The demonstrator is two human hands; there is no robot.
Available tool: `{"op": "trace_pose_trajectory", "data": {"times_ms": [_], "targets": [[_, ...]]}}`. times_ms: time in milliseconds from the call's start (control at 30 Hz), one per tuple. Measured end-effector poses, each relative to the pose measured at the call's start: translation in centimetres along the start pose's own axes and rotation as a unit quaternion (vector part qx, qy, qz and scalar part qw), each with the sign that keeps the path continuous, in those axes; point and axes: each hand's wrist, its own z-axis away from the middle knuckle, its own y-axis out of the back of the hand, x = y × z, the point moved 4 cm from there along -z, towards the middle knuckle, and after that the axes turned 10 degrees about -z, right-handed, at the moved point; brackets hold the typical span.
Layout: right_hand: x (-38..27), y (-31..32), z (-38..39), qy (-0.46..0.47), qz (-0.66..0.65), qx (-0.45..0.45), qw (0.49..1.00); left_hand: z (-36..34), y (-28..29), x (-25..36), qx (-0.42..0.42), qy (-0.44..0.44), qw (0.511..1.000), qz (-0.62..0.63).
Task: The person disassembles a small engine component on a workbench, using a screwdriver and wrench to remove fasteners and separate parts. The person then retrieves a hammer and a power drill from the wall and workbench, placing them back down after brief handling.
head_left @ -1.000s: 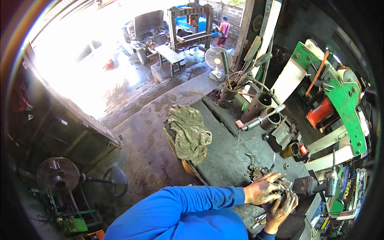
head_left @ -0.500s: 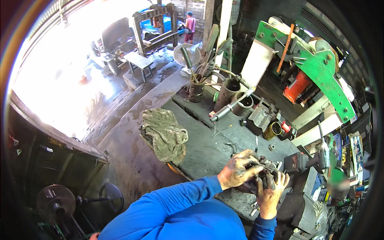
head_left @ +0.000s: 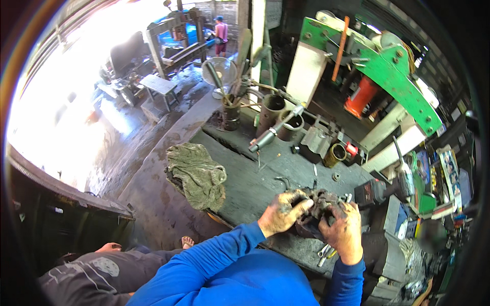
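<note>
A dark, greasy metal machine part (head_left: 317, 203) with an uneven, knobbly top sits on the workbench, between my two blackened hands. My left hand (head_left: 280, 213) has its thumb and fingers curled against the part's left side. From the right, my right hand (head_left: 345, 232) grips the same part, its fingertips partly hidden behind it. Silver wrenches or sockets (head_left: 325, 252) lie by the bench's near edge, below the part. A small metal ring (head_left: 336, 176) rests farther back, and a short bent hose or hook (head_left: 282, 181) lies beyond my left hand.
A grey-green rag (head_left: 196, 176) lies at the bench's left edge. Metal cylinders (head_left: 269, 113) and a tool can (head_left: 230, 116) stand at the back. A cordless drill (head_left: 393, 189) is at right, near a green press frame (head_left: 383, 71). Another person (head_left: 87, 278) is close at lower left.
The view has shifted, so the bench things sit farther left. A person has come into view at lower left. My hands have moved apart slightly, uncovering more of the metal part.
</note>
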Motion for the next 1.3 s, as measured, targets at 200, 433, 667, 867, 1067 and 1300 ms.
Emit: {"op": "trace_pose_trajectory", "data": {"times_ms": [200, 433, 667, 867, 1067, 1300], "targets": [[-1.7, 2.4, 1.3, -0.019, -0.086, 0.096, 0.991, 1.2, -0.8, -1.8, -0.155, 0.333, 0.841, 0.397], [-5.6, -2.7, 2.5, 0.078, -0.106, 0.009, 0.991, 6.7, 0.1, -4.8, -0.196, 0.355, 0.725, 0.557], [0.1, -0.2, 10.4, -0.119, -0.163, 0.076, 0.976, 6.6, 4.6, -17.9, -0.029, 0.092, 0.941, -0.324], [1.4, -1.7, 15.2, -0.218, -0.093, 0.064, 0.969, -1.5, 1.3, -20.8, -0.119, -0.096, 0.832, -0.533], [1.1, -2.7, 17.2, -0.244, -0.06, 0.06, 0.966, -5.4, -1.7, -20.4, -0.209, -0.114, 0.857, -0.457], [1.3, -2.4, 20.1, -0.29, -0.059, 0.104, 0.949, -5.2, -1.6, -22.1, -0.201, -0.102, 0.834, -0.504]]}}
